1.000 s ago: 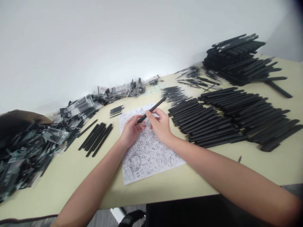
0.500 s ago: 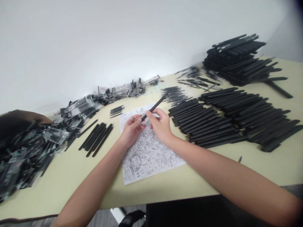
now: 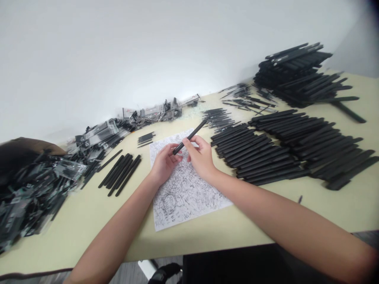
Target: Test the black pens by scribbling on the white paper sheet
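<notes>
A black pen (image 3: 196, 129) slants up to the right over a paper sheet. My right hand (image 3: 202, 158) pinches it around the middle, thumb on top. At the pen's lower end, my left hand (image 3: 164, 165) has its fingers curled about the tip, which shows in front of them. Dense dark scribbles cover the white paper (image 3: 189, 201) under both hands. To the left of the paper lies a small group of black pens (image 3: 120, 175). Thin dark refills (image 3: 145, 139) lie together just past the sheet's left corner.
Rows of black pens (image 3: 257, 154) spread on the right, with a tall pen stack (image 3: 296, 75) behind. More thin refills (image 3: 219, 119) lie beyond the paper. Plastic packaging (image 3: 38, 193) heaps along the left. The yellowish table's front edge (image 3: 207, 250) runs below my forearms.
The pen's lower end now shows fully in front of my left fingers, where the left thumb covered it before. My right hand has barely moved.
</notes>
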Demonstrator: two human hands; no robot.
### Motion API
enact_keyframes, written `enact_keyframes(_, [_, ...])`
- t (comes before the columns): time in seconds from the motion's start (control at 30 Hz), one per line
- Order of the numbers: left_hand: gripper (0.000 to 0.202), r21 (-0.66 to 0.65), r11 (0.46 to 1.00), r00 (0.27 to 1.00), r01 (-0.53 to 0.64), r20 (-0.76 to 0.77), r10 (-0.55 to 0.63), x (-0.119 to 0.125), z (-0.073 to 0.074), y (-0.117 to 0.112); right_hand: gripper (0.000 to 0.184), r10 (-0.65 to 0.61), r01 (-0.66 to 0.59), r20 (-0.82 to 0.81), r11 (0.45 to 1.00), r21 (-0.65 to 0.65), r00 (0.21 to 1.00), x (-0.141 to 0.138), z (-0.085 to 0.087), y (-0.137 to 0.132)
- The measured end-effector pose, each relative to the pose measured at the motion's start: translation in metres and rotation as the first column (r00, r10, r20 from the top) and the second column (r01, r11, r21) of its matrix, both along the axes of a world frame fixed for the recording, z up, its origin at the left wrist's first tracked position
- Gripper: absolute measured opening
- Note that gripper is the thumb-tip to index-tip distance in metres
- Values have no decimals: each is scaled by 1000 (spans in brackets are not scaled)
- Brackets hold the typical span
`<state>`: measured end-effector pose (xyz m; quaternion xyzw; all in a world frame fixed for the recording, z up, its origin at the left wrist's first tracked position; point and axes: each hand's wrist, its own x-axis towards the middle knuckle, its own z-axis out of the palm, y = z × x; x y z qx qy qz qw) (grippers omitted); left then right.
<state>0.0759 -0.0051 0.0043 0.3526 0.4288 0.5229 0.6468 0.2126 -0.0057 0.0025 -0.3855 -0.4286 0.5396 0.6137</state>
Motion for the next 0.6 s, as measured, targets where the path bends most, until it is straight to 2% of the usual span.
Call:
enact_keyframes(0.2, [25,63,997,999,39,-31,-38,1,-1,-2,32,15,-15,-20,1000,-8,1000,-1,0,0])
enact_keyframes(0.6, [36,76,997,1000,-7,-29,9,-1,-3,-2,33,-12,12,2,1000,-9,1000,-1,-1,2])
